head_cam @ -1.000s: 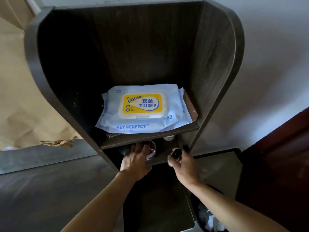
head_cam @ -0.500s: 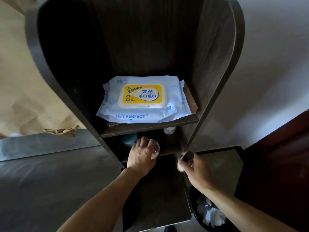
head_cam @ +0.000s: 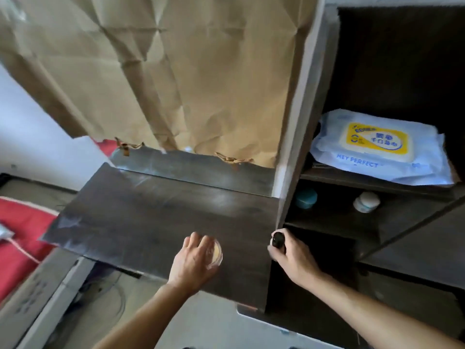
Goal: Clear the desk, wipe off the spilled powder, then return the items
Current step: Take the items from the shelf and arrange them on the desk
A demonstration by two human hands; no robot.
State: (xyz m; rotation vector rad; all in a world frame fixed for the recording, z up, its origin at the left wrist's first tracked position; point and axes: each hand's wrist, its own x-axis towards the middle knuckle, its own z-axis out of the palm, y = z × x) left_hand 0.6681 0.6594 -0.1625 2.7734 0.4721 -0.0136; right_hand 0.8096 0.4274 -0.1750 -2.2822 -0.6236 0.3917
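Hands drawn back from the shelf (head_cam: 352,182), left hand (head_cam: 193,263) curled round a clear jar (head_cam: 215,253) over the desk (head_cam: 151,217), right hand (head_cam: 295,259) gripping a black-capped bottle (head_cam: 278,241) beside the desk's right edge, wipes (head_cam: 377,147) on the shelf.

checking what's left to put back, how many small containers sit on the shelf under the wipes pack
2: a teal jar on the left and a white bottle on the right. The back is dark, so more may be hidden.
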